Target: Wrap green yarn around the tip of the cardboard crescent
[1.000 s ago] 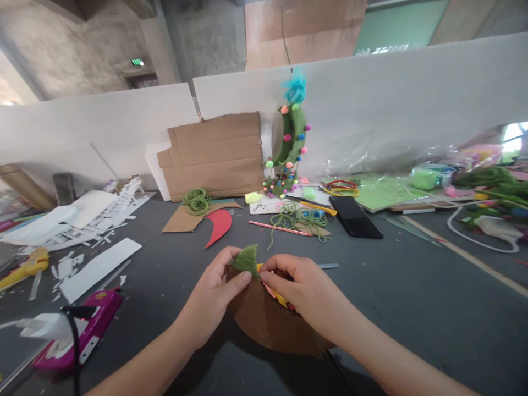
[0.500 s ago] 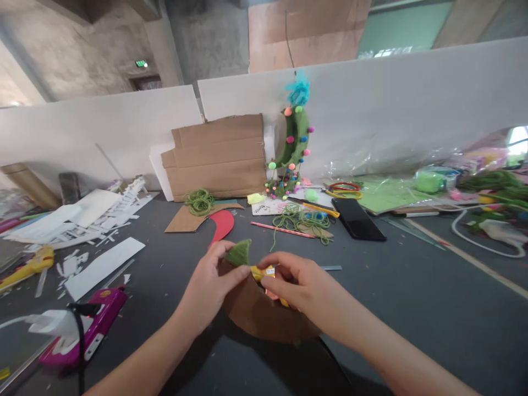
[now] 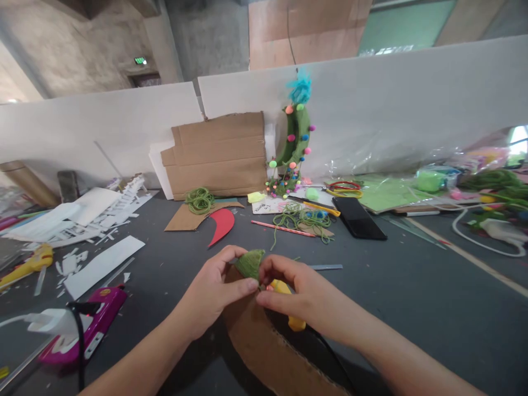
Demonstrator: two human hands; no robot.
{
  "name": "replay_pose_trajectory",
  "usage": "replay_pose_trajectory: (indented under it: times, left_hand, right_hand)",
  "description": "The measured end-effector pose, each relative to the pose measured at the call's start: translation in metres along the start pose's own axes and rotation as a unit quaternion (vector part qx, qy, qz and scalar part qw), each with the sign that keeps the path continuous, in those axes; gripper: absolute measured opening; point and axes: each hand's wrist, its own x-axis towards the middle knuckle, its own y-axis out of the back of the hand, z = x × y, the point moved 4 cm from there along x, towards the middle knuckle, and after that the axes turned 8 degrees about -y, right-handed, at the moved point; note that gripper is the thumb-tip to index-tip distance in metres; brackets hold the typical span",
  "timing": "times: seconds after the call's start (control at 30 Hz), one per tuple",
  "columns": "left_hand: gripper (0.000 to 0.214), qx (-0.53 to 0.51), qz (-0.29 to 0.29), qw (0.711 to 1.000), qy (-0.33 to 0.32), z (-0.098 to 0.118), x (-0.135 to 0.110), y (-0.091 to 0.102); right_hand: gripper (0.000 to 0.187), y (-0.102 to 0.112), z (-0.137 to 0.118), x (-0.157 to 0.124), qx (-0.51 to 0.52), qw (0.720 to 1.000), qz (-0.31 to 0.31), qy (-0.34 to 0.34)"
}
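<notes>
My left hand [image 3: 220, 291] is closed around the upper end of a curved brown cardboard piece [image 3: 264, 346], thumb in front and fingers behind. Green yarn covers the tip [image 3: 250, 264] of that piece. Close against its edge, my right hand [image 3: 295, 286] is closed in a pinch on a thin strand of green yarn, mostly hidden by the fingertips. Partly behind and below the right hand lies a yellow hot glue gun [image 3: 296, 322], its cord running down to the right. A red crescent-shaped piece [image 3: 223, 224] lies beyond my left hand.
Farther back are coiled green yarn [image 3: 199, 201], loose yarn [image 3: 297, 220], a pink pencil [image 3: 284, 229], a black phone [image 3: 358, 218] and a pompom-decorated green ornament [image 3: 305, 121]. At left sit a magenta power strip [image 3: 105, 308], white paper scraps [image 3: 105, 267] and another yellow glue gun [image 3: 33, 264].
The cardboard piece has turned, its lower part now reaching toward the bottom right. Its green tip has shifted right and slightly down, and my hands have come closer together.
</notes>
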Motion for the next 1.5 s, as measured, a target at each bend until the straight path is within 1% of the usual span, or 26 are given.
replay_pose_trajectory:
  times: [0.07, 0.13, 0.23, 0.37, 0.47, 0.53, 0.63, 0.73, 0.87, 0.97, 1.1, 1.17, 1.23, 1.33, 1.4, 1.5]
  left_hand:
    - [0.023, -0.041, 0.000, 0.999, 0.006, -0.001, 0.000, -0.002]
    - [0.023, -0.087, 0.005, 0.996, 0.010, -0.001, 0.000, -0.002]
    - [0.023, -0.154, 0.006, 0.988, 0.019, -0.002, -0.002, -0.004]
    - [0.021, -0.228, 0.004, 0.973, 0.037, -0.004, -0.004, -0.007]
    - [0.020, -0.259, 0.002, 0.965, 0.042, -0.006, -0.004, -0.012]
    - [0.018, -0.271, 0.001, 0.962, 0.034, -0.007, -0.004, -0.016]
    - [0.013, -0.279, 0.009, 0.960, 0.018, -0.008, -0.003, -0.021]
    - [0.005, -0.265, 0.036, 0.964, 0.000, -0.009, -0.002, -0.023]
    - [0.008, -0.241, 0.041, 0.970, -0.006, -0.010, -0.002, -0.025]
    - [0.012, -0.222, 0.047, 0.974, -0.001, -0.008, -0.004, -0.027]
    - [0.016, -0.184, 0.041, 0.982, 0.010, -0.008, -0.003, -0.024]
    - [0.020, -0.180, 0.037, 0.982, 0.034, -0.011, 0.000, -0.021]
    - [0.023, -0.199, 0.044, 0.977, 0.064, -0.014, 0.002, -0.017]
    - [0.028, -0.233, 0.051, 0.967, 0.085, -0.014, 0.003, -0.015]
    - [0.031, -0.236, 0.038, 0.967, 0.091, -0.012, 0.002, -0.016]
    - [0.034, -0.213, 0.010, 0.973, 0.093, -0.010, 0.000, -0.018]
  right_hand:
    - [0.007, -0.006, 0.005, 0.001, 0.058, 0.998, -0.013, -0.030]
    - [0.009, -0.007, 0.008, 0.002, 0.084, 0.996, -0.006, -0.043]
    - [0.010, -0.003, 0.008, 0.001, 0.101, 0.994, 0.024, -0.030]
    - [0.009, -0.005, 0.003, 0.000, 0.129, 0.991, 0.025, -0.013]
    - [0.010, -0.008, 0.001, -0.001, 0.134, 0.991, 0.027, -0.010]
    - [0.012, -0.011, 0.002, -0.001, 0.141, 0.990, 0.024, -0.010]
    - [0.014, -0.014, 0.005, 0.001, 0.145, 0.989, 0.026, -0.001]
    - [0.014, -0.014, 0.008, 0.003, 0.132, 0.990, 0.042, 0.007]
    - [0.014, -0.014, 0.007, 0.003, 0.105, 0.992, 0.073, 0.011]
    - [0.015, -0.017, 0.003, 0.002, 0.109, 0.990, 0.084, 0.018]
    - [0.010, -0.022, 0.004, 0.001, 0.101, 0.991, 0.091, 0.005]
    - [0.010, -0.021, 0.007, 0.002, 0.094, 0.991, 0.095, -0.007]
    - [0.010, -0.018, 0.009, 0.004, 0.089, 0.991, 0.099, -0.012]
    - [0.010, -0.011, 0.010, 0.006, 0.047, 0.992, 0.118, -0.007]
    - [0.007, -0.006, 0.010, 0.005, -0.005, 0.990, 0.143, 0.000]
    - [0.005, -0.002, 0.008, 0.002, -0.082, 0.980, 0.180, 0.008]
